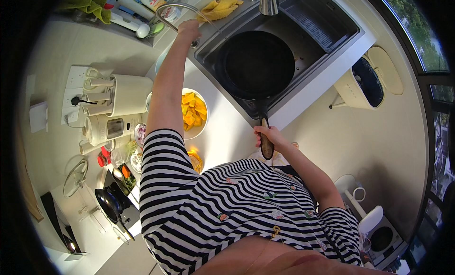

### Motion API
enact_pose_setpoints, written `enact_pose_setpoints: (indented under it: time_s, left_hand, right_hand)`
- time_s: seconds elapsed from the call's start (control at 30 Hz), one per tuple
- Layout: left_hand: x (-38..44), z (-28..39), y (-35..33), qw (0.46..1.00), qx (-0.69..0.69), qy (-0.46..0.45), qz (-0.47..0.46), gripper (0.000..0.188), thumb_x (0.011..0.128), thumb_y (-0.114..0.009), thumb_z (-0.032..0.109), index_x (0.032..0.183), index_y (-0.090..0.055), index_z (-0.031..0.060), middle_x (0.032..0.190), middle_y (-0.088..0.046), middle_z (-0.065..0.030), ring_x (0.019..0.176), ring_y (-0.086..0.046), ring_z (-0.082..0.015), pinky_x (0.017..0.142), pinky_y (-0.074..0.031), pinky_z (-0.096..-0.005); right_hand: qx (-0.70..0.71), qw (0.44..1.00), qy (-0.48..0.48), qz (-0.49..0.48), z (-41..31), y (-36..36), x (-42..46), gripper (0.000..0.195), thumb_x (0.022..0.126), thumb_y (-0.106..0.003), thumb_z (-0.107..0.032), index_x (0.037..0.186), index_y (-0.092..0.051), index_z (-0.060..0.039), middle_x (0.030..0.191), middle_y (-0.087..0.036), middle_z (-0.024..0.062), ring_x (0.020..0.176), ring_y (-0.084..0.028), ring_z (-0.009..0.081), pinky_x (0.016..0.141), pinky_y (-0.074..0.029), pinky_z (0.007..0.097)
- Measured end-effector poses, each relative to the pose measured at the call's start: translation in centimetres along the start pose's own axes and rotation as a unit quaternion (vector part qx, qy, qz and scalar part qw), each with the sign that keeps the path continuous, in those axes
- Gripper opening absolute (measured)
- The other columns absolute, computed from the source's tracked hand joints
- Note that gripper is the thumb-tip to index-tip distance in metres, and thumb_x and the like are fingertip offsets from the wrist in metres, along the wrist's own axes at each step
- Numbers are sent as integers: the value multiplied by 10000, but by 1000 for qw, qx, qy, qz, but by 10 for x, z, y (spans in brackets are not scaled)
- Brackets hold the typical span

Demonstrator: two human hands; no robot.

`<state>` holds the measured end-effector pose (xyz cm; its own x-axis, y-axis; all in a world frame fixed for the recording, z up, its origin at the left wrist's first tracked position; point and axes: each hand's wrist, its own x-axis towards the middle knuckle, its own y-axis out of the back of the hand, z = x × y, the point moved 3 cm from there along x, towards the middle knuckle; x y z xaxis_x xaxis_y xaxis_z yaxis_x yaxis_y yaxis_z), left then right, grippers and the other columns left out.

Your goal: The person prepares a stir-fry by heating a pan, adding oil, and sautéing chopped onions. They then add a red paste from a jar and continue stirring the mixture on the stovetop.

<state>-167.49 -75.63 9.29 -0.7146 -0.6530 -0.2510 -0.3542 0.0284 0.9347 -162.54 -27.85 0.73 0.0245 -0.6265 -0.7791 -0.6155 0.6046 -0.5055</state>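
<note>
A black frying pan (pixel 255 65) lies over the left part of the sink basin (pixel 302 44), its inside facing up. My right hand (pixel 269 135) is closed around the pan's brown handle. Up at the sink's left corner, my left hand (pixel 189 30) grips the lower part of a curved metal faucet (pixel 170 6), its fingers partly hidden. A thin stream, apparently water, slants from the spout towards the pan. Left of the sink, a white bowl (pixel 205 127) holds orange chunks, apparently pumpkin, partly behind my left forearm.
A yellow cloth (pixel 220 7) and a second metal tap (pixel 268 3) are behind the sink. A perforated tray (pixel 312 26) sits inside it. Along the left wall stand a knife block (pixel 131 93) and a cream appliance (pixel 113 128). An open bin (pixel 359 86) is at the right.
</note>
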Motion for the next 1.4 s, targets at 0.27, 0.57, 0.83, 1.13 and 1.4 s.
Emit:
enact_pose_setpoints:
  time_s: [0.27, 0.57, 0.83, 1.13, 1.4]
  left_hand:
    - [15, -9, -6, 998, -3, -36, -48, 358, 696, -724, 289, 961, -666, 54, 1023, -658, -149, 959, -636, -296, 817, -507, -395]
    - [-13, 27, 7, 992, 60, 19, 108, 188, 804, -590, 120, 971, -669, 86, 1005, -669, -134, 959, -648, -274, 773, -533, -400]
    - [-278, 202, -46, 875, -409, 31, -257, 506, 863, -495, 456, 718, -687, 11, 681, -665, -145, 686, -658, -280, 674, -514, -381]
    - [-317, 246, -111, 612, -736, 103, -272, 320, 847, -643, 333, 868, -566, 23, 672, -579, -52, 467, -543, -136, 456, -451, -256]
    - [-325, 276, -105, 509, -810, 168, -239, 255, 738, -647, 125, 918, -500, 19, 655, -490, -73, 436, -471, -176, 341, -382, -327]
  right_hand:
    - [4, 1000, -1, -8, 1, 1, 0, 244, 838, -644, -219, 803, -567, 10, 639, -555, 69, 512, -559, 175, 541, -539, 342]
    - [-14, 999, 40, -13, 7, 4, 3, 244, 830, -657, -211, 816, -564, 14, 640, -558, 66, 514, -558, 170, 538, -531, 337]
    - [21, 999, 30, -25, 12, 5, 1, 224, 830, -649, -192, 884, -558, 6, 673, -578, 100, 545, -590, 213, 567, -538, 358]
    - [-68, 993, 100, -8, 0, 6, -8, 164, 850, -553, -144, 838, -547, 19, 662, -566, 105, 520, -573, 199, 493, -520, 353]
    - [-147, 980, 134, 4, -10, 17, -17, 86, 828, -502, -66, 807, -516, 16, 640, -545, 97, 498, -559, 191, 463, -505, 343]
